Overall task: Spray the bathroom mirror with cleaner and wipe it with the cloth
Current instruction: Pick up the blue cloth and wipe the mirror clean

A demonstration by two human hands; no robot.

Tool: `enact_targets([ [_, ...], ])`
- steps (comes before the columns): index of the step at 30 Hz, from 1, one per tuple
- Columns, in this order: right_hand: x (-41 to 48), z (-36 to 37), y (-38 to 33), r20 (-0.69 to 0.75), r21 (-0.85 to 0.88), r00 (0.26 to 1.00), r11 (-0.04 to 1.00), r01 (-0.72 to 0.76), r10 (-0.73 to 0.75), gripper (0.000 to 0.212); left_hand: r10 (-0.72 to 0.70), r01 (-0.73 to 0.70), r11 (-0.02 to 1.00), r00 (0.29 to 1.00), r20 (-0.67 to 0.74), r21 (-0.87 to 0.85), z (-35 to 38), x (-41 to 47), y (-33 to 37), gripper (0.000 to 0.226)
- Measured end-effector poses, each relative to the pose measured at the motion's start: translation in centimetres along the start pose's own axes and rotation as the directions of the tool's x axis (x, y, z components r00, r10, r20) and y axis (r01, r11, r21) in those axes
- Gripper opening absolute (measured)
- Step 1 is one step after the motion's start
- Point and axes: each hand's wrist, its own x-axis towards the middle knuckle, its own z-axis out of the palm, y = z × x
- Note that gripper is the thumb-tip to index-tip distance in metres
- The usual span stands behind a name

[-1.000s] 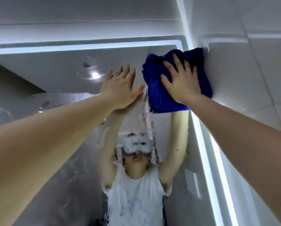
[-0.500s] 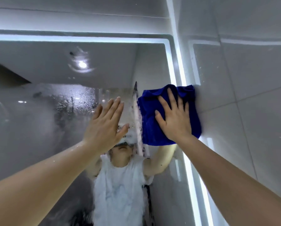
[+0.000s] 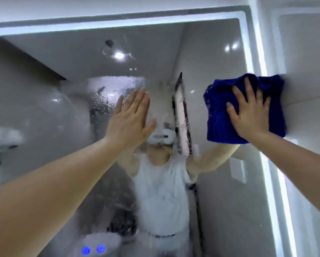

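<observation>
The bathroom mirror (image 3: pixel 216 191) fills most of the view, its glass streaked and beaded with wet cleaner in the middle. A dark blue cloth (image 3: pixel 218 112) lies flat against the mirror's right edge, overlapping the lit strip and the wall tile. My right hand (image 3: pixel 250 115) presses on the cloth with fingers spread. My left hand (image 3: pixel 131 121) rests flat on the wet glass near the centre, fingers together, holding nothing. No spray bottle shows in the view.
A bright light strip (image 3: pixel 248 43) frames the mirror along the top and right side. Glossy white wall tiles (image 3: pixel 307 164) stand to the right. Two blue indicator lights (image 3: pixel 93 249) glow at the mirror's lower edge. The mirror reflects a person in a white top.
My right hand has dragged the cloth down the mirror's right edge from the top corner. My left hand slid down the glass too.
</observation>
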Motion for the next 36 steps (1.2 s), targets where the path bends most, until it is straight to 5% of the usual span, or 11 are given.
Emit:
enact_targets([
  [5,1.2,0.2,-7.5,-0.052,0.118,0.978,0.974,-0.196,0.203,0.057,-0.013,0.013,1.0,1.0,-0.026,0.001,-0.1,0.7,-2.0,0.08],
  [19,1.0,1.3,-29.3,-0.077,0.104,0.995,0.992,0.077,-0.069,0.058,-0.156,0.158,0.98,0.987,-0.03,0.125,-1.6,-5.1,-17.9,0.077],
  [36,-5.2,3.6,-50.8,-0.03,0.113,0.984,0.977,0.178,-0.176,0.059,-0.298,0.281,0.933,0.953,0.045,0.227,-2.4,-15.9,-34.3,0.075],
])
